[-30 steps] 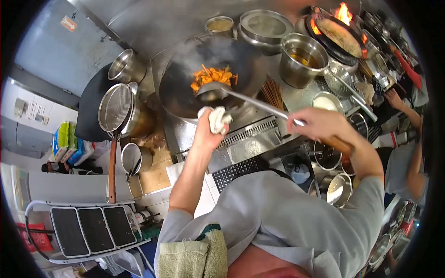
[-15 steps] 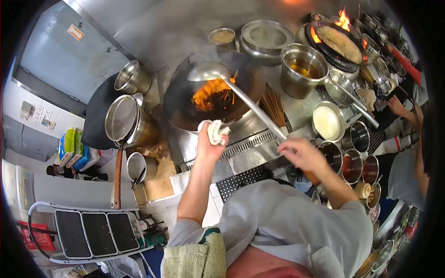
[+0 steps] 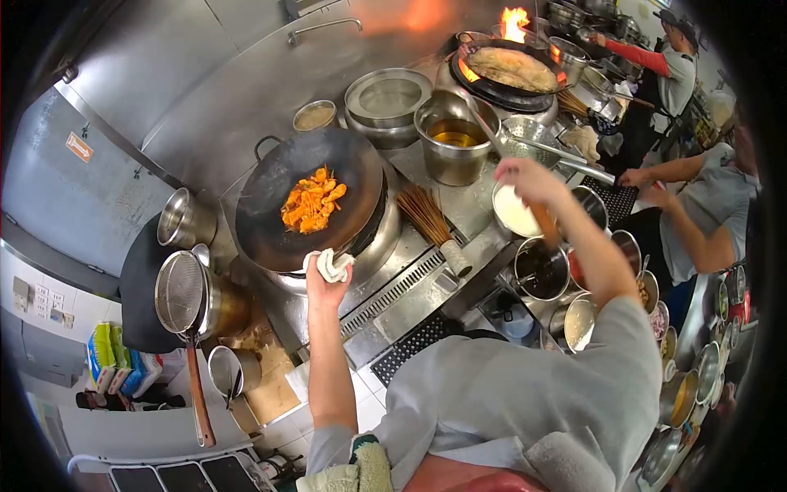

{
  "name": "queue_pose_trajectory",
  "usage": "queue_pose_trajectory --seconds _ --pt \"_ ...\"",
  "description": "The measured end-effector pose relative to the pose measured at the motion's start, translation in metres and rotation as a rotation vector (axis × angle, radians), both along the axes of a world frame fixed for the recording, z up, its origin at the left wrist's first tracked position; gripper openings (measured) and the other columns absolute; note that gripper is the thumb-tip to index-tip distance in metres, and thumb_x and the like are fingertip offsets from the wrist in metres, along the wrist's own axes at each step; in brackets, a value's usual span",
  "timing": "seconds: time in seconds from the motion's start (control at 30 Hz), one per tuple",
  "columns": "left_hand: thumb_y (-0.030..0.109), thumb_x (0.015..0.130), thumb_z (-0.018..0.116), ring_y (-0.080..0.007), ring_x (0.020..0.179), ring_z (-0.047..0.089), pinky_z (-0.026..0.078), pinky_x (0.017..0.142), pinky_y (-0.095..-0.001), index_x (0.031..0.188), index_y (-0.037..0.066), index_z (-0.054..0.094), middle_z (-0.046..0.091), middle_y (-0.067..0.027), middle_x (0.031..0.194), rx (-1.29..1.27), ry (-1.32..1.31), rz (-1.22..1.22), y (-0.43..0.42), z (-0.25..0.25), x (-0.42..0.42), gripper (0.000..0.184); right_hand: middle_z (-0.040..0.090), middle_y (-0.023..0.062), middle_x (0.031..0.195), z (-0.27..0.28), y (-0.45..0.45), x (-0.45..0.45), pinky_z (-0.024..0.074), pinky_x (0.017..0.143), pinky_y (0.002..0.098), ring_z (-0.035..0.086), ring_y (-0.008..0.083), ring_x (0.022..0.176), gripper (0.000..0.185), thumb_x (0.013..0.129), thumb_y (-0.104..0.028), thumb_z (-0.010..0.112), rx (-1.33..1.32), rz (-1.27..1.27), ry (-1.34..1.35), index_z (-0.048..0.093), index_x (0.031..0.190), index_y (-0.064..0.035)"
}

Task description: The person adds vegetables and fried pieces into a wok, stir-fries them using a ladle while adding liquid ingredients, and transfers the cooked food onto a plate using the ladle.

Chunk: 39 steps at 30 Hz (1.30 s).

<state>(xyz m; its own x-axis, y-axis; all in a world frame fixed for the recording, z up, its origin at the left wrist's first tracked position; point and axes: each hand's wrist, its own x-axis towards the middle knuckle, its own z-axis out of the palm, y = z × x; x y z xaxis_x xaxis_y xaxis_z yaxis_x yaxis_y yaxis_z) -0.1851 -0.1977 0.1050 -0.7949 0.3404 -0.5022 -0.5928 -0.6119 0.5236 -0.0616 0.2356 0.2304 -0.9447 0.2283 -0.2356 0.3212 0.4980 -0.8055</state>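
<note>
The left hand [image 3: 327, 292] is wrapped around a white cloth [image 3: 329, 265] at the near rim of a dark wok [image 3: 354, 156], where orange food [image 3: 313, 202] lies heaped. The right hand [image 3: 529, 182] grips a ladle [image 3: 487, 125], its shaft reaching over a pot [image 3: 451, 169] of amber liquid [image 3: 457, 134]; a bamboo brush [image 3: 427, 218] lies beside the wok.

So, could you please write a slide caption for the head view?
Left hand holding white cloth at the rim of a wok of orange food; right hand gripping a ladle.

My left hand [image 3: 326, 290] has room along the stove's front edge [image 3: 381, 308] as far as the bamboo brush [image 3: 423, 216]; behind that, the steel pot [image 3: 453, 166] blocks me.
</note>
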Motion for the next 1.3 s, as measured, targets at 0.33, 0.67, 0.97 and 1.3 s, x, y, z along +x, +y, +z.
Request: queue_pose_trajectory --seconds 0.33,0.67,0.97,1.3 --pt "0.046 0.088 0.049 -0.0258 0.092 0.055 0.048 0.068 -0.0351 0.099 0.021 0.058 0.058 -0.0081 0.101 0.057 -0.105 -0.160 -0.009 0.001 0.000 0.029 0.061 0.0129 0.071 0.008 -0.039 0.032 0.0491 0.062 0.0375 0.062 0.0286 0.065 0.009 0.081 -0.009 0.058 0.678 0.303 0.491 0.061 0.089 -0.0046" --pt "0.019 0.089 0.049 -0.0244 0.075 0.062 0.052 0.064 -0.0412 0.093 0.010 0.055 0.062 -0.0072 0.079 0.129 -0.038 0.155 0.042 -0.025 -0.004 0.012 0.052 0.0006 0.059 -0.013 -0.165 -0.016 0.0374 0.037 0.0246 0.046 0.0087 0.040 0.013 0.088 -0.015 0.057 -0.018 0.596 0.104 0.060 0.097 -0.0065" --pt "0.023 0.090 0.046 -0.0230 0.071 0.062 0.051 0.059 -0.0345 0.088 0.010 0.056 0.063 -0.0085 0.084 0.201 0.000 0.129 0.025 -0.023 0.012 0.017 0.060 0.0094 0.072 -0.015 -0.147 -0.034 0.0467 0.053 0.0350 0.060 0.0233 0.055 0.016 0.089 -0.020 0.054 0.244 0.923 0.140 0.058 0.097 -0.0071" --pt "0.030 0.088 0.046 -0.0239 0.073 0.058 0.049 0.056 -0.0342 0.085 0.010 0.057 0.061 -0.0079 0.080 0.058 -0.138 0.054 0.008 0.012 0.012 0.022 0.058 0.0079 0.075 0.014 -0.160 -0.049 0.0476 0.049 0.0334 0.058 0.0198 0.054 0.010 0.088 -0.018 0.056 0.280 0.938 -0.002 0.058 0.092 -0.0085"
